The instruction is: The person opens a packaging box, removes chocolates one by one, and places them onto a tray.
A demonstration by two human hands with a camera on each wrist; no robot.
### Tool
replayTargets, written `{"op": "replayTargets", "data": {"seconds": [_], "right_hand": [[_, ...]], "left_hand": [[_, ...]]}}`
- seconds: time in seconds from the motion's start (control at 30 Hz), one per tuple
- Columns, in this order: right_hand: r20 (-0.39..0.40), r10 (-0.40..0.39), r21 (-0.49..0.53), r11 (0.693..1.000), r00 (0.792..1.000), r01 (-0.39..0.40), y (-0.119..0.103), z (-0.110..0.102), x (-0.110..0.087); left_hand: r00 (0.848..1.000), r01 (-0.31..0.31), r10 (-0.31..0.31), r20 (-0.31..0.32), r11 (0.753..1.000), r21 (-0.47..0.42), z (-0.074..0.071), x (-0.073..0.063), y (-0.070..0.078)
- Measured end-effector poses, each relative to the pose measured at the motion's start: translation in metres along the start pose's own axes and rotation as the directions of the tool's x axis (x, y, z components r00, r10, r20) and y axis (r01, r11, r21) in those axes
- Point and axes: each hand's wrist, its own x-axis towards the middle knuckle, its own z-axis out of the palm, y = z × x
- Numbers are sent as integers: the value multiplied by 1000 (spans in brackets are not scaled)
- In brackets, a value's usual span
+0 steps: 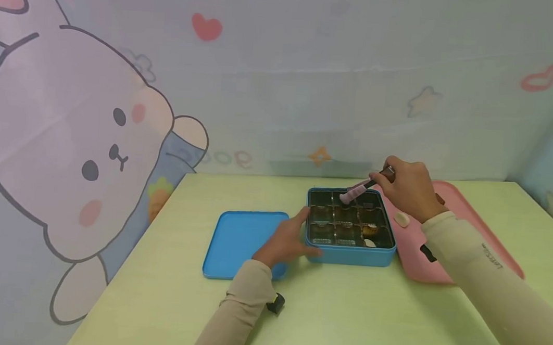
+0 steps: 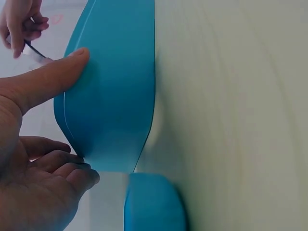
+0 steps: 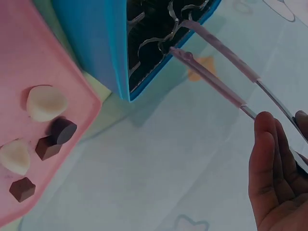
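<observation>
My right hand [image 1: 409, 187] holds tongs [image 3: 216, 79] with pink-sleeved arms over the back of a blue square box [image 1: 349, 256]. The tong tips stand apart at the back-middle compartment; no piece shows between them. A clear divided insert [image 1: 333, 215] splits the box into several compartments. In its right column sit a dark piece [image 1: 367, 205] at the back, a brown-gold piece [image 1: 370, 230] and a white piece [image 1: 370, 243] in front. My left hand [image 2: 36, 178] grips the box's front left corner, thumb along the front wall, curved fingers at the left side.
Right of the box lies a pink tray [image 1: 477, 240] bearing white pieces [image 3: 46, 103], brown chocolates [image 3: 22, 189] and a dark round chocolate [image 3: 63, 130]. A blue lid [image 1: 240, 238] lies flat at the left, partly under my left hand. A printed cloth [image 1: 281, 89] hangs behind the table.
</observation>
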Motion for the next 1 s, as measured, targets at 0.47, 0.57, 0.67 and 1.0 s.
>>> {"op": "replayTargets", "data": {"seconds": [0.47,0.57,0.67,1.0], "right_hand": [[136,-33,-95,994,990,46,-12,12,6],[41,-61,-52,997,997,63,-11,1,1],[-56,-62,-11,998,997,61,-9,-15,-7],[-209,56,0,998,976,-57,34,-71,-61]], "left_hand": [[1000,4,-4,-1,1000,10,0,1,4],[1000,-2,2,-5,1000,-3,0,0,5],[1000,-4,3,-10,1000,-22,-1,0,6],[1000,-3,3,9,1000,-4,2,1,2]]}}
